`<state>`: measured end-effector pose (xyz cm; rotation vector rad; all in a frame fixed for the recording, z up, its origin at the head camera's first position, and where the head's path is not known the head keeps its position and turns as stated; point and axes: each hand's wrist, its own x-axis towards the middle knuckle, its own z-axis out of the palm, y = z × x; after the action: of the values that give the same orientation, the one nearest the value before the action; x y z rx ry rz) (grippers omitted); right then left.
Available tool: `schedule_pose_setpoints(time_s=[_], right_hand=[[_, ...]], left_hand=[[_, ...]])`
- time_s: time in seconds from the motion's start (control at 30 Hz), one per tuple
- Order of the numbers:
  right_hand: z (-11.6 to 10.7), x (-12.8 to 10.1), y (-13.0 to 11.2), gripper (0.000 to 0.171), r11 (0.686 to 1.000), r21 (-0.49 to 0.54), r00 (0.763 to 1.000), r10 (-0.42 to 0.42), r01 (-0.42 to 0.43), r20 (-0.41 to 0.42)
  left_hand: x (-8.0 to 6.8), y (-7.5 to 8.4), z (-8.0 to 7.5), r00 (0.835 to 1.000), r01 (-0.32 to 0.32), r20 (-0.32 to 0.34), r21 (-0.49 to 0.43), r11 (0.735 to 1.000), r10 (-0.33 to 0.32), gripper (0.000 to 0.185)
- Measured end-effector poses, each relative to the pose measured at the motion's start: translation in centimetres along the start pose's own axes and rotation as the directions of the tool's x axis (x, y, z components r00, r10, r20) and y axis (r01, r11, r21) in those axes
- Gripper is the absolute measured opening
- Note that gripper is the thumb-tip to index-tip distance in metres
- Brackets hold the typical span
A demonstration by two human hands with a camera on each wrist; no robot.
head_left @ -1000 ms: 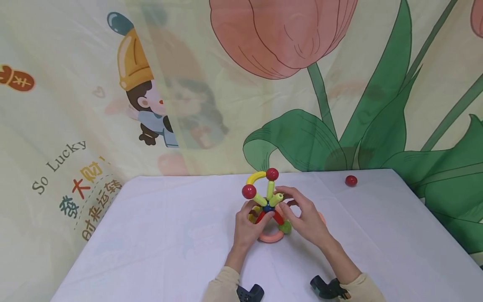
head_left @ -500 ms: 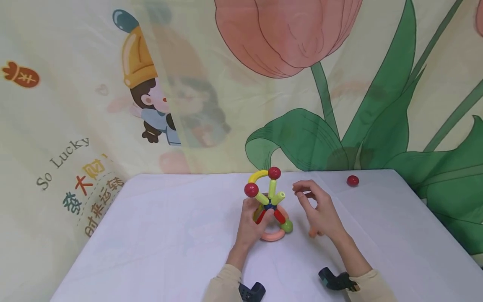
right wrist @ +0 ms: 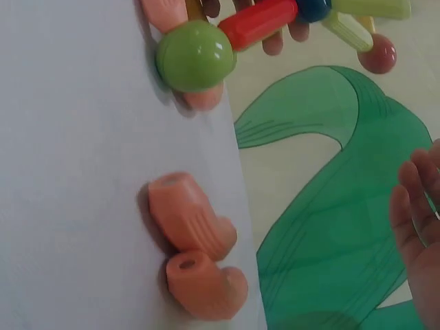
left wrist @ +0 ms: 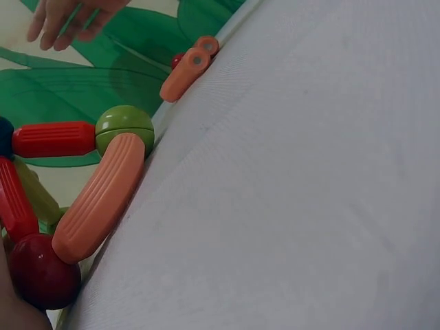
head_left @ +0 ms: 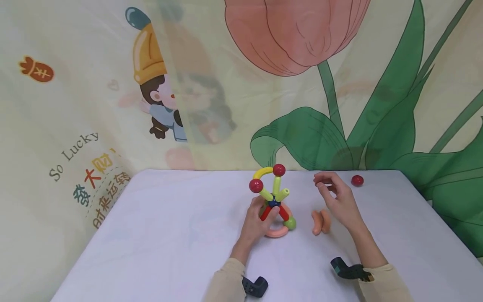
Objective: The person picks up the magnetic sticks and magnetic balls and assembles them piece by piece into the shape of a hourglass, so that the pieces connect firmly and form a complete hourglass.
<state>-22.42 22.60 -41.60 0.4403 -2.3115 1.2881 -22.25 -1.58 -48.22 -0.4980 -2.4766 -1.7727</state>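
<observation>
A toy structure (head_left: 274, 197) of coloured sticks and balls stands on the white table (head_left: 170, 243), resting on an orange ring. My left hand (head_left: 265, 212) grips its lower part from the near side, fingers curled round the red sticks (head_left: 265, 214). In the left wrist view I see its green ball (left wrist: 124, 127), a red stick (left wrist: 53, 139) and an orange curved piece (left wrist: 103, 199). My right hand (head_left: 325, 184) hovers empty to the right of the structure, fingers loosely bent. Two orange curved pieces (head_left: 320, 222) lie on the table under it, also in the right wrist view as orange pieces (right wrist: 196, 220).
A loose red ball (head_left: 357, 180) sits near the table's far right corner. A printed curtain (head_left: 302, 105) with a tulip hangs right behind the table. Black wrist cameras (head_left: 256, 287) show at both sleeves.
My right hand has let go of the structure and moved right and back, uncovering the two orange pieces. The left hand has kept its hold.
</observation>
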Motion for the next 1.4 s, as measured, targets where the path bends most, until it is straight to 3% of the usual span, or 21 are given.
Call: schedule_pose_setpoints(time_s=[0.33, 0.53, 0.7, 0.9, 1.13, 1.27, 1.4], right_hand=[[-1.7, 1.0, 2.3, 0.025, 0.996, -0.060, 0.997, 0.071, -0.072, -0.024], [-3.2, 0.1, 4.8, 0.026, 0.973, -0.153, 0.984, 0.171, -0.176, -0.042], [-4.3, 0.3, 6.3, 0.028, 0.950, -0.192, 0.968, 0.234, -0.248, -0.094], [-5.2, 1.2, 8.3, 0.035, 0.919, -0.180, 0.931, 0.324, -0.352, -0.165], [-6.5, 1.3, 10.1, 0.042, 0.839, -0.138, 0.844, 0.495, -0.526, -0.208], [-6.9, 1.7, 10.8, 0.047, 0.829, -0.150, 0.841, 0.519, -0.539, -0.154], [-6.9, 1.8, 11.6, 0.049, 0.844, -0.172, 0.861, 0.502, -0.507, -0.077]], left_hand=[[0.5, 0.0, -0.8, 1.000, 0.010, -0.021, -0.009, 1.000, -0.010, 0.048], [-0.2, -0.2, -0.5, 0.999, 0.037, 0.002, -0.011, 0.999, -0.037, 0.050], [-0.4, -0.5, -0.1, 1.000, 0.023, -0.004, -0.029, 0.999, -0.023, 0.047], [-0.4, -0.5, 0.0, 1.000, 0.018, -0.007, -0.038, 0.999, -0.018, 0.046], [-0.6, -0.2, 0.2, 1.000, 0.017, -0.001, -0.013, 1.000, -0.017, 0.048], [-0.4, -0.4, 0.1, 0.999, -0.025, -0.029, -0.023, 0.999, 0.025, 0.041], [-0.2, -0.2, 0.0, 0.999, -0.007, -0.052, -0.075, 0.997, 0.003, 0.041]])
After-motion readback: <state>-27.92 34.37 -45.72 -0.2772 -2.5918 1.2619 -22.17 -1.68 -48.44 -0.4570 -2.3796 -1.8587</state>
